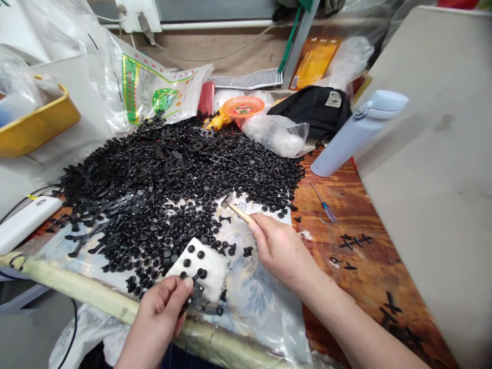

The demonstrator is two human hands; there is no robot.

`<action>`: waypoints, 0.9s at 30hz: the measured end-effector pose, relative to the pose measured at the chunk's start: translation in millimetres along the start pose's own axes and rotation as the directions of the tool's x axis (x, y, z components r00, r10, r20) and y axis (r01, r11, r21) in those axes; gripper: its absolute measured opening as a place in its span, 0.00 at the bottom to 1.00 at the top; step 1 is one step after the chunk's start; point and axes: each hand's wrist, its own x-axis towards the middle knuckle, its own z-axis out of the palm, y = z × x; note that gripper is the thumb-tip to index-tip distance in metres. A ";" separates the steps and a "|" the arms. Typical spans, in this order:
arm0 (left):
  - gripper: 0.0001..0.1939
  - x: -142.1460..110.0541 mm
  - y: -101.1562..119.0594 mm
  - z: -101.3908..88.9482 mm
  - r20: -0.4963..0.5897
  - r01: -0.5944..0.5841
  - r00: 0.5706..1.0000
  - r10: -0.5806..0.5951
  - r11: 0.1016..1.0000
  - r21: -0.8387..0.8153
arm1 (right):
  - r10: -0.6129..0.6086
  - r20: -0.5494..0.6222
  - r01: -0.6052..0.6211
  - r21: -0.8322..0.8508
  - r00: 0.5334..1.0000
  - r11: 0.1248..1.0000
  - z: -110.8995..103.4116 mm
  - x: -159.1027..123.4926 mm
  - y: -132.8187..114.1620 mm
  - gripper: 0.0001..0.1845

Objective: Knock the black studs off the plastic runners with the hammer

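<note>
The left hand (161, 307) pinches a black strip (197, 291); the right hand (280, 247) grips a hammer (240, 211), risking the left if misaimed.

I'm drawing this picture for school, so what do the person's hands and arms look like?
Both the left hand and right hand are bare: no gloves, rings or watch show. The right forearm is long and slim, with no sleeve in view. Only a short bit of the left arm shows, bare too.
</note>
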 end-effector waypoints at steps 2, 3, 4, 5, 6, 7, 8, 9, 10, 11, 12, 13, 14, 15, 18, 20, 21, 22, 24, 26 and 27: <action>0.26 0.5 -0.3 0.3 0.005 0.000 1.000 0.000 1.000 0.010 | -0.009 0.001 0.009 0.011 1.000 1.000 0.8 -0.4 0.2 0.13; 0.26 0.8 -0.8 0.3 0.011 0.004 1.000 -0.004 1.000 0.010 | -0.013 0.001 0.013 0.018 1.000 1.000 1.5 -0.6 0.5 0.13; 0.27 1.1 -1.3 0.1 0.016 0.011 1.000 -0.011 1.000 0.009 | -0.018 0.001 0.018 0.025 1.000 1.000 2.4 -0.7 1.0 0.14; 0.27 1.4 -1.9 -0.2 0.018 0.019 1.000 -0.019 1.000 0.012 | -0.022 0.001 0.022 0.032 1.000 0.999 3.3 -0.8 1.6 0.14; 0.27 1.7 -2.5 -0.7 0.020 0.022 1.000 -0.022 1.000 0.018 | -0.026 0.000 0.026 0.039 1.000 0.999 4.3 -0.9 2.1 0.14; 0.27 2.2 -3.2 -1.4 0.024 0.017 1.000 -0.018 0.999 0.027 | -0.030 -0.001 0.030 0.047 1.000 0.998 4.9 -1.0 2.3 0.14; 0.27 2.7 -4.1 -2.1 0.029 0.005 1.000 -0.006 0.999 0.039 | -0.036 -0.003 0.036 0.055 0.999 0.998 5.0 -1.3 2.1 0.14; 0.26 3.5 -5.4 -2.9 0.034 -0.012 0.999 0.010 0.998 0.056 | -0.043 -0.004 0.043 0.064 0.999 0.997 4.2 -1.9 1.1 0.14; 0.26 4.4 -7.0 -3.8 0.041 -0.030 0.999 0.027 0.997 0.077 | -0.051 -0.003 0.052 0.075 0.999 0.996 2.4 -2.9 -0.9 0.14; 0.26 5.5 -9.0 -4.6 0.050 -0.049 0.998 0.044 0.994 0.101 | -0.064 0.002 0.064 0.085 0.998 0.994 -0.4 -4.4 -3.9 0.14; 0.26 6.8 -11.3 -5.5 0.057 -0.065 0.997 0.058 0.990 0.129 | -0.083 0.011 0.081 0.107 0.997 0.991 -4.1 -6.6 -8.0 0.14; 0.26 8.1 -14.0 -6.2 0.061 -0.078 0.996 0.070 0.985 0.154 | -0.106 0.027 0.100 0.147 0.994 0.984 -8.2 -9.6 -12.8 0.15; 0.26 9.4 -16.8 -6.9 0.063 -0.091 0.995 0.082 0.981 0.171 | -0.126 0.048 0.114 0.199 0.991 0.973 -12.3 -13.5 -18.0 0.15; 0.27 10.5 -19.7 -7.4 0.067 -0.102 0.994 0.091 0.979 0.178 | -0.137 0.076 0.114 0.255 0.988 0.960 -15.7 -18.4 -23.2 0.14; 0.25 12.8 -25.8 -8.4 0.080 -0.134 0.989 0.121 0.975 0.178 | -0.135 0.176 0.064 0.362 0.975 0.930 -17.7 -36.7 -32.3 0.15; 0.24 13.3 -26.3 -8.7 0.093 -0.164 0.985 0.148 0.964 0.207 | -0.142 0.230 0.057 0.342 0.963 0.938 -11.9 -49.2 -30.5 0.18; 0.23 13.4 -25.3 -8.9 0.098 -0.178 0.982 0.159 0.955 0.236 | -0.154 0.250 0.067 0.324 0.956 0.944 -8.1 -54.7 -27.7 0.19; 0.22 13.5 -23.8 -9.3 0.108 -0.188 0.981 0.164 0.944 0.272 | -0.160 0.261 0.077 0.302 0.952 0.950 -4.6 -59.5 -24.2 0.20; 0.21 13.4 -20.1 -10.3 0.127 -0.194 0.979 0.158 0.915 0.353 | -0.167 0.249 0.101 0.258 0.954 0.961 0.4 -67.7 -17.6 0.21; 0.19 13.0 -17.0 -11.3 0.131 -0.195 0.979 0.153 0.889 0.415 | -0.162 0.174 0.124 0.211 0.971 0.970 2.3 -74.5 -14.1 0.23; 0.19 12.7 -16.1 -11.5 0.130 -0.199 0.979 0.158 0.879 0.433 | -0.160 0.107 0.138 0.185 0.981 0.973 2.8 -77.5 -13.8 0.23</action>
